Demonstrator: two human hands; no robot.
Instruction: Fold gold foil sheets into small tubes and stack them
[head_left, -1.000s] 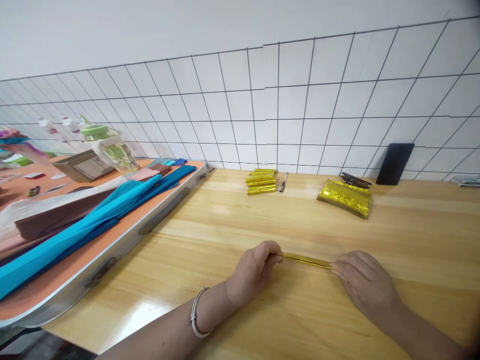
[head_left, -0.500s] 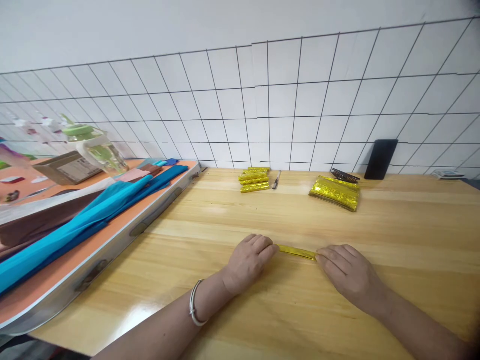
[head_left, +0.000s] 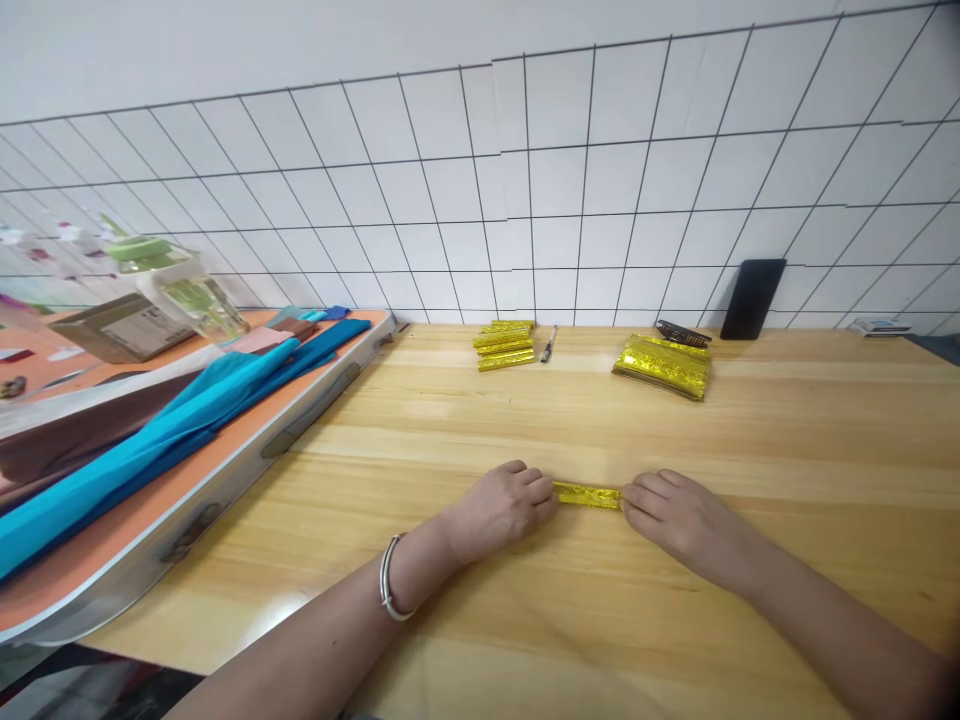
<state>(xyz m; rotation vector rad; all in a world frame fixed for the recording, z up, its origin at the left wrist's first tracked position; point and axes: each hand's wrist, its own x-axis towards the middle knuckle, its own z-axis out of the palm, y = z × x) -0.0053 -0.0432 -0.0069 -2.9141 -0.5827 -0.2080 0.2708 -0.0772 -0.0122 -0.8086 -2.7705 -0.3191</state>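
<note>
A narrow folded strip of shiny gold foil paper stretches between my two hands, low over the wooden table. My left hand, with a silver bangle at the wrist, grips the strip's left end in closed fingers. At the right end, the fingers of my right hand pinch it. Both fingertips hide the ends of the strip. Beyond my hands lie several folded gold foil strips in a small pile. Farther right is a stack of flat gold foil sheets.
A pen lies beside the folded strips. Behind the sheets rests a black stapler-like object, and a black phone leans on the tiled wall. Left, an orange-topped surface bears blue cloth, a cardboard box and a green-lidded bottle.
The gold foil strip has turned so more of its shiny face shows. My hands are slightly closer together, still at its two ends. The whole view has shifted a little.
</note>
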